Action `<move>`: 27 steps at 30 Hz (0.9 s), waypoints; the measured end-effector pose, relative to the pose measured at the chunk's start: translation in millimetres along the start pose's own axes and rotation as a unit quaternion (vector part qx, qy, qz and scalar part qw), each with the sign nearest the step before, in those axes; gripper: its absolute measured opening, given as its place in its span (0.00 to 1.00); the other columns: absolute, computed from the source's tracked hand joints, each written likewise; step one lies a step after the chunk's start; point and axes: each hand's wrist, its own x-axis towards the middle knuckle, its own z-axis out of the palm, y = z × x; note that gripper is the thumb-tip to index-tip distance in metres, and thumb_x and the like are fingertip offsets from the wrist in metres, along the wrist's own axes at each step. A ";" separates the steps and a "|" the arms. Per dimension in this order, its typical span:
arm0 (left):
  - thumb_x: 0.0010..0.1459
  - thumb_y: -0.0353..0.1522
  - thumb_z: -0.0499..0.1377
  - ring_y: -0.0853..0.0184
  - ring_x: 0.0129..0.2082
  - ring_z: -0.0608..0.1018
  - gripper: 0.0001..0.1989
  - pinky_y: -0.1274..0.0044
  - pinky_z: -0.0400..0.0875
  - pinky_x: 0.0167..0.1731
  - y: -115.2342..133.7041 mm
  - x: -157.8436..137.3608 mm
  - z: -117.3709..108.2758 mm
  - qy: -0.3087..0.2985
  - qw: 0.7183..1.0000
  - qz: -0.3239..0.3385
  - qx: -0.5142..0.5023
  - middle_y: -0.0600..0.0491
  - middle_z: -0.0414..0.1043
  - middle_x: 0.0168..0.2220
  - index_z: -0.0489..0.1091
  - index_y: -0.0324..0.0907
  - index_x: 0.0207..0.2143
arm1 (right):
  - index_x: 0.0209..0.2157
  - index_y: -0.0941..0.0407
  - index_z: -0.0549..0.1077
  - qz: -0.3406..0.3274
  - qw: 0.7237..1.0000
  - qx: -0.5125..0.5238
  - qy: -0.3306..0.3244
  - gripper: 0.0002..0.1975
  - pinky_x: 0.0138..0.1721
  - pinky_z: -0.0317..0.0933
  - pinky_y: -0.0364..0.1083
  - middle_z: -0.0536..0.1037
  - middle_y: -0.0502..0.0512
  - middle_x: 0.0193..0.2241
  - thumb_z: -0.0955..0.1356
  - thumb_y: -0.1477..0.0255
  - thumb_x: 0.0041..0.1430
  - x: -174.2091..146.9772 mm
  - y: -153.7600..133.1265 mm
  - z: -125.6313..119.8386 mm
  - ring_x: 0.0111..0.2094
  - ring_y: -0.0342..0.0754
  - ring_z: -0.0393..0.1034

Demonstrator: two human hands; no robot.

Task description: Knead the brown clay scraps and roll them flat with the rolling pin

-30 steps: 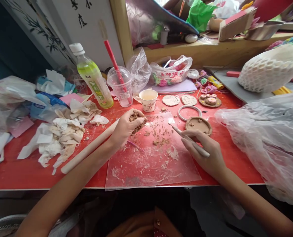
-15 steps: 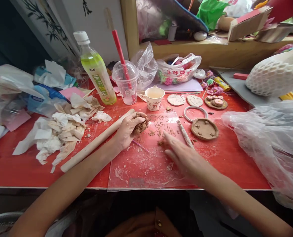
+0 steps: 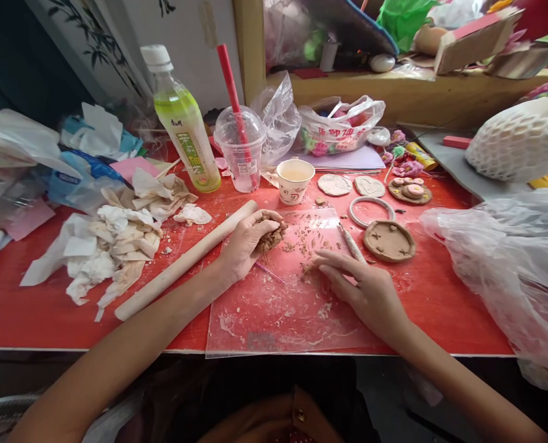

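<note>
The left grip (image 3: 246,246) is clenching a brown clay lump (image 3: 270,239), its fingers curling over the top. The right grip (image 3: 366,289), at four o'clock from the lump, is bending its fingers down among clay crumbs (image 3: 307,267); whether it is pinching any, I cannot tell. Both are working over a clear sheet (image 3: 265,323), where a thin purple stick (image 3: 270,273) is lying at six o'clock from the lump.

Outward from the right grip, a clay-smeared tool (image 3: 353,245) is lying just beside it, between eleven and twelve. A shallow clay dish (image 3: 389,241) is sitting at one o'clock and a pale ring (image 3: 350,213) at twelve, the two lying close together.

Outward from the lump, a rolling pin (image 3: 186,261) is slanting across between eight and nine o'clock, and crumpled tissues (image 3: 112,246) are heaping up at nine. A paper cup (image 3: 295,189) is standing at one o'clock, a clear plastic cup (image 3: 228,151) between eleven and twelve, and a green drink bottle (image 3: 188,144) at eleven. The red counter (image 3: 454,307) is carrying all of this.
</note>
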 end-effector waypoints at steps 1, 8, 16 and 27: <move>0.49 0.27 0.58 0.77 0.28 0.72 0.05 0.85 0.65 0.28 -0.2 -0.3 0.0 -0.003 1.000 0.000 0.001 0.55 0.70 0.29 0.66 0.38 0.31 | 0.43 0.58 0.72 0.002 0.998 -0.048 0.028 0.13 0.35 0.68 0.44 0.79 0.56 0.39 0.60 0.68 0.63 1.3 -1.8 -0.4 0.37 0.47 0.75; 0.49 0.28 0.58 0.76 0.28 0.72 0.04 0.84 0.64 0.28 -1.6 -1.2 0.1 -0.011 1.000 0.000 0.007 0.55 0.71 0.29 0.66 0.38 0.30 | 0.27 0.57 0.68 0.011 0.918 -0.373 -0.138 0.24 0.16 0.44 0.43 0.75 0.56 0.20 0.55 0.53 0.62 20.0 -22.0 11.9 0.20 0.49 0.71; 0.49 0.27 0.58 0.75 0.29 0.72 0.03 0.84 0.65 0.29 -1.2 -3.1 0.4 -0.015 1.000 -0.006 0.001 0.55 0.70 0.30 0.67 0.38 0.30 | 0.32 0.58 0.68 0.033 0.888 -0.423 -0.174 0.19 0.16 0.44 0.41 0.73 0.57 0.19 0.52 0.66 0.66 22.8 -23.9 23.3 0.20 0.54 0.72; 0.49 0.27 0.57 0.75 0.29 0.73 0.03 0.83 0.65 0.30 -5.0 -1.7 -3.7 -0.037 0.999 0.014 -0.013 0.54 0.70 0.29 0.68 0.37 0.29 | 0.32 0.60 0.68 0.066 0.890 -0.421 -0.160 0.22 0.19 0.50 0.44 0.75 0.60 0.21 0.51 0.65 0.66 29.7 -18.5 17.9 0.23 0.54 0.73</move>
